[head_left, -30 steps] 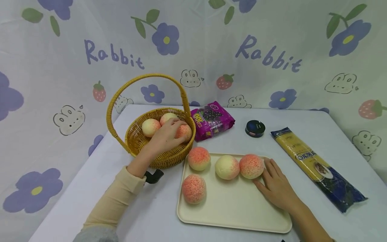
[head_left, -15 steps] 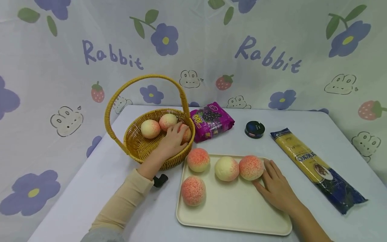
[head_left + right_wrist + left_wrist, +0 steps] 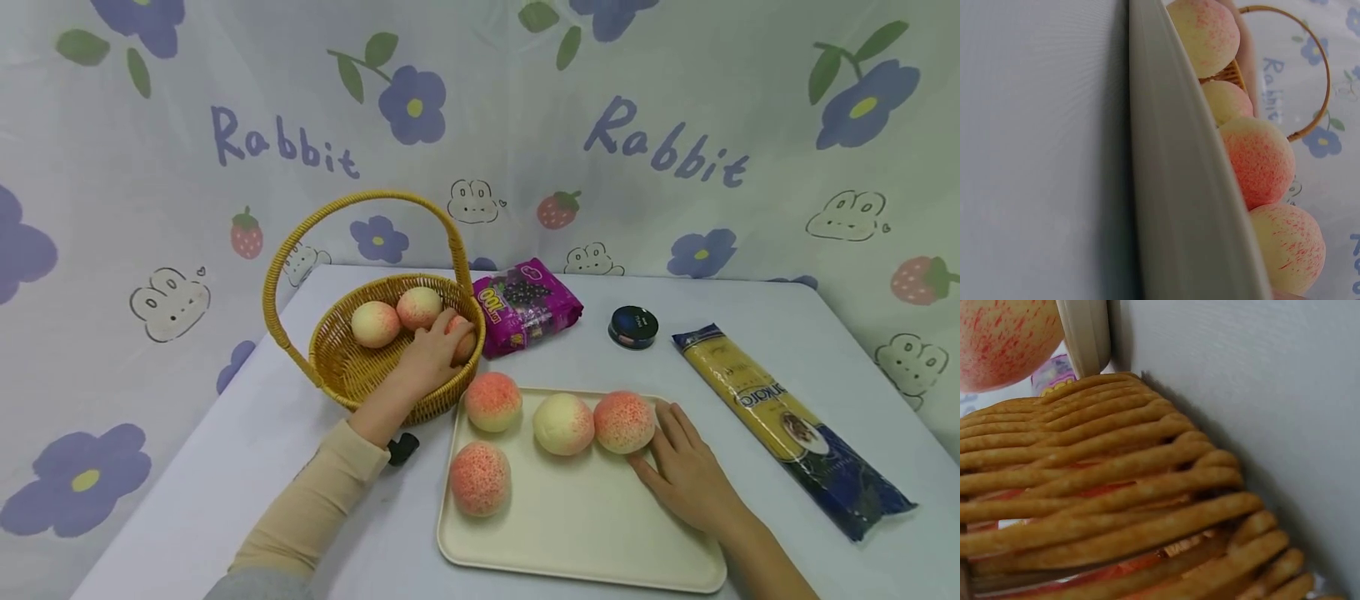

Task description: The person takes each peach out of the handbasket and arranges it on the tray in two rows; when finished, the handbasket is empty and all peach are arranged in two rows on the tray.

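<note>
In the head view my left hand reaches into the yellow wicker basket. Its fingers curl over a peach at the basket's right side, partly covering it. Two paler peaches, one on the left and one behind, lie beside it. My right hand rests at the right edge of the cream tray, its extended fingers touching a red peach. More peaches on the tray are a pale one, one at the back-left corner and one nearer the front. Basket weave fills the left wrist view.
Behind the tray lies a purple grape-print packet, touching or close to the basket. A dark round tin stands farther right. A long yellow and blue pasta packet lies right of the tray. The basket's tall handle arches over its opening.
My left hand has shifted slightly right and toward me, staying on the basket peach and uncovering more of the rear one. My right hand stays beside the tray peach.
</note>
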### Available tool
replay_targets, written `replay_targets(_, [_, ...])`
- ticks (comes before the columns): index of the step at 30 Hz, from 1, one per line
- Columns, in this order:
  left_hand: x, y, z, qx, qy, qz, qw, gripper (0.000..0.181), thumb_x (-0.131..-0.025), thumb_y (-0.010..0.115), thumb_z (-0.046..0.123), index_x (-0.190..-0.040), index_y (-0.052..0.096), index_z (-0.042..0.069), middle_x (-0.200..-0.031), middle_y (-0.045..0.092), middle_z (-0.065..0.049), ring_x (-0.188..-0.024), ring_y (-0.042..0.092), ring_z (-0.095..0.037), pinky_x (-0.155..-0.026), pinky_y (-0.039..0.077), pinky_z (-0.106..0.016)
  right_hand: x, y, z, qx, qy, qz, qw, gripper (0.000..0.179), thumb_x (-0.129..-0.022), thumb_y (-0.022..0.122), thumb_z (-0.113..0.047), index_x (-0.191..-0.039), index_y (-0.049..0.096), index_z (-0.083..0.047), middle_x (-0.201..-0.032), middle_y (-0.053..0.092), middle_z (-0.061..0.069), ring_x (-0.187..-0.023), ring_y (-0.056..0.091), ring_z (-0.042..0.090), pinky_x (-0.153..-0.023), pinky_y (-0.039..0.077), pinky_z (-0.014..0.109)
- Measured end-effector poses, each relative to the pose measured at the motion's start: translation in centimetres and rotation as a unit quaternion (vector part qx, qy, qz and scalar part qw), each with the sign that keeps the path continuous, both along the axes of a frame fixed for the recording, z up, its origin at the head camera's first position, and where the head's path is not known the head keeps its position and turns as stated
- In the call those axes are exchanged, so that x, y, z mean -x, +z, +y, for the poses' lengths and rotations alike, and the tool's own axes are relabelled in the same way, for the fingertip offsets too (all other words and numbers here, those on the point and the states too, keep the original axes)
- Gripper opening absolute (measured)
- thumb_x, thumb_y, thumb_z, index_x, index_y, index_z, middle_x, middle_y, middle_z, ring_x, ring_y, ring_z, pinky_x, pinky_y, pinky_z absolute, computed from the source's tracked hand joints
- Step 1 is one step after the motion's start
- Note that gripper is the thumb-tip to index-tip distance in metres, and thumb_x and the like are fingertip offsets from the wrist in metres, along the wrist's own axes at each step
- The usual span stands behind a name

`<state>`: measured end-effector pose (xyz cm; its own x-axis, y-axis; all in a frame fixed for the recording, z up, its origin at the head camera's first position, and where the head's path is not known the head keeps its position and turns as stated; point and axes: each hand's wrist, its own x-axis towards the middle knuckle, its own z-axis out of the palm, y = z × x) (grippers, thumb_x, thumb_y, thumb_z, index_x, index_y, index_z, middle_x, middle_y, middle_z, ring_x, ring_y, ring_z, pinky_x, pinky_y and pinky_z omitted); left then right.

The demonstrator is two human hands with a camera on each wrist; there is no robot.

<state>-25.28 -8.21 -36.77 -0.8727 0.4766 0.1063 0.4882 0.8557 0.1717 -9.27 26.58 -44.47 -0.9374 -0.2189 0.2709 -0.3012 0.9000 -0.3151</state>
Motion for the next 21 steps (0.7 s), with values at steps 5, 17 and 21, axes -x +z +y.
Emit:
replay_targets(5, [0.1,0.0,0.0,-0.030,-0.038,0.014,0.9987,0.041,-0.081,0.067,0.023,-0.115,0.049,0.011,-0.130,0.036,-0.017,-0.110,0.048,-0.036,-0.088,0.036,-0.052,0.0,-0.1,0.0,0.002,0.004,0.007,1.0000,0.064,-0.088,0.057,-0.037,-0.135,0.039,0.003,-0.141,0.024,0.031,-0.132,0.013,0.044,-0.096,0.023,0.063])
replay_targets(17, [-0.9,-0.3,0.0,-0.063,0.017,0.038,0.9972,0.044,-0.076,0.069,0.016,-0.109,0.042,0.004,-0.117,0.033,-0.021,-0.090,0.046,-0.041,-0.076,0.038,-0.046,-0.2,0.1,-0.1,0.001,0.003,0.007,1.0000,0.064,-0.087,0.058,-0.036,-0.134,0.040,0.003,-0.140,0.026,0.031,-0.131,0.015,0.045,-0.094,0.024,0.065])
replay_targets(21, [-0.9,-0.3,-0.2,-0.068,0.020,0.017,0.9973,0.048,-0.077,0.069,0.015,-0.117,0.044,0.007,-0.124,0.033,-0.021,-0.088,0.047,-0.045,-0.073,0.042,-0.048,-0.1,0.3,-0.2,-0.002,-0.001,0.006,1.0000,0.064,-0.087,0.058,-0.037,-0.134,0.040,0.004,-0.140,0.028,0.031,-0.131,0.016,0.044,-0.091,0.025,0.067])
